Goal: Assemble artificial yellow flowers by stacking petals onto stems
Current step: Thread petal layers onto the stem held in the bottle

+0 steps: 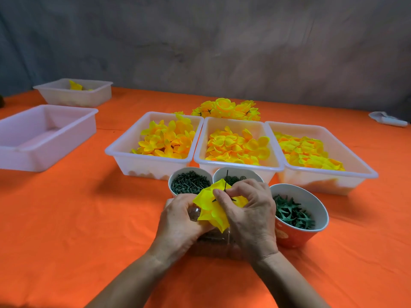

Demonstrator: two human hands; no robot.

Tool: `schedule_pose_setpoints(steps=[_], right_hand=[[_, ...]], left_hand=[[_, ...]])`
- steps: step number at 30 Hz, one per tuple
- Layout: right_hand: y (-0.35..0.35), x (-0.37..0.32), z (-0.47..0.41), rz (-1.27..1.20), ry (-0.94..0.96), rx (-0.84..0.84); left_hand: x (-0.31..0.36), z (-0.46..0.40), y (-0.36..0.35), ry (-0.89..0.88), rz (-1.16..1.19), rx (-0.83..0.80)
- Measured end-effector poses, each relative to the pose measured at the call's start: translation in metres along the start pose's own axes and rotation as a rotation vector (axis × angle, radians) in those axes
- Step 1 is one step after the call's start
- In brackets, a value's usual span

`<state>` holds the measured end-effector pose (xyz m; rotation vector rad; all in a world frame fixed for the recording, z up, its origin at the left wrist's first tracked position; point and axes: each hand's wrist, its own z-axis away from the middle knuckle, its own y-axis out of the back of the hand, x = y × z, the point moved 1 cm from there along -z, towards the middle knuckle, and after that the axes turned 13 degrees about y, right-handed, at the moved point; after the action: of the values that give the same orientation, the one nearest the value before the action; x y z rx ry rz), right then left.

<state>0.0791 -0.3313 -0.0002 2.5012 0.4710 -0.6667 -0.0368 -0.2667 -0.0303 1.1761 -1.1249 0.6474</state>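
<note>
Between both hands, yellow flower

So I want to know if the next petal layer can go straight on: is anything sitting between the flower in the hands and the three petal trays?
Yes. Three bowls of green parts stand between the flower, held by the left hand and right hand, and the petal trays; a reach must pass over them.

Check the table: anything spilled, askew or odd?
Nothing spilled. The three petal trays sit side by side, and the bowls are upright. One oddity: finished flowers are heaped on the bare cloth behind the trays, while the big left tray looks empty.
</note>
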Motion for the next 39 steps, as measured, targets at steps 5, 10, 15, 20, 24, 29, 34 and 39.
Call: schedule_pose_setpoints(steps=[5, 10, 15, 20, 24, 29, 34, 39], right_hand=[[-0.004, 0.004, 0.008, -0.064, 0.055, 0.057], [-0.005, 0.005, 0.008, -0.058, 0.076, 0.080], [0.003, 0.004, 0.000, -0.075, 0.038, -0.035], [0.018, 0.004, -0.011, -0.154, -0.017, -0.244], [0.024, 0.002, -0.014, -0.200, -0.011, -0.268], [0.023, 0.001, -0.016, -0.173, -0.020, -0.309], [0.022, -0.003, -0.018, -0.190, -0.011, -0.280], [0.026, -0.011, -0.031, -0.229, 0.016, -0.245]], left_hand=[[-0.003, -0.004, 0.000, -0.006, -0.004, -0.028], [0.000, -0.004, 0.006, -0.020, -0.021, 0.013], [0.003, 0.003, 0.009, -0.002, -0.022, 0.001], [0.000, 0.008, 0.006, 0.064, 0.068, -0.048], [-0.004, 0.009, 0.007, 0.022, 0.072, -0.123], [-0.009, 0.011, 0.006, -0.028, 0.029, -0.057], [-0.012, 0.008, 0.000, 0.001, 0.101, 0.016], [-0.012, 0.005, -0.006, -0.001, 0.138, -0.007]])
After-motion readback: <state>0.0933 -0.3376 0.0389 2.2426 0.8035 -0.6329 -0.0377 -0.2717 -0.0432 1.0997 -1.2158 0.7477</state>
